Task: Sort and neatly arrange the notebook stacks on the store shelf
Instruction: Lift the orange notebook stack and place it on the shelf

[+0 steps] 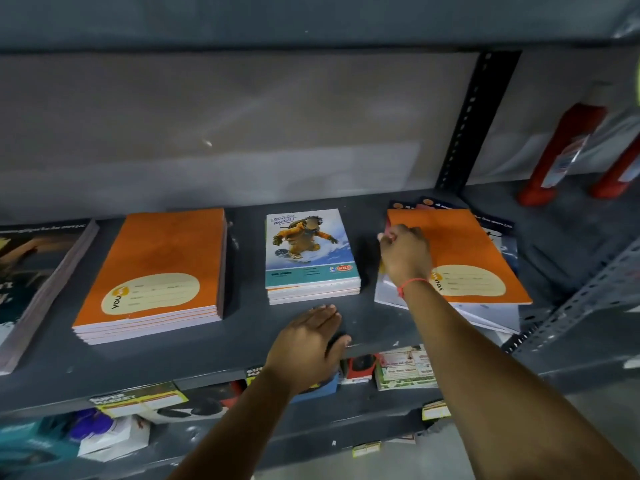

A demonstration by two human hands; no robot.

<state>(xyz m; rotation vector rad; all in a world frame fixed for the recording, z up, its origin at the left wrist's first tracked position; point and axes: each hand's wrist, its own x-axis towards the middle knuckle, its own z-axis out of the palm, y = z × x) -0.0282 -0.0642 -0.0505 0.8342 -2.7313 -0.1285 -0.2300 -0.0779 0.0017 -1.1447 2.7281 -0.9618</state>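
Observation:
On the grey shelf (242, 334) lie several notebook stacks. A neat orange stack (156, 271) sits left of centre. A smaller stack with a snowboarder cover (308, 251) lies in the middle. On the right is an untidy pile topped by an orange notebook (464, 251), with dark and white covers fanning out beneath it. My right hand (403, 252) grips the left edge of that top orange notebook. My left hand (308, 344) rests flat and open on the shelf, just in front of the snowboarder stack.
A stack of dark-covered notebooks (38, 282) lies at the far left. A perforated black upright (464, 126) divides the bay; red items (568, 150) stand beyond it. A grey slotted rail (581, 296) juts in at right. Price tags and packaged goods (401, 368) fill the shelf below.

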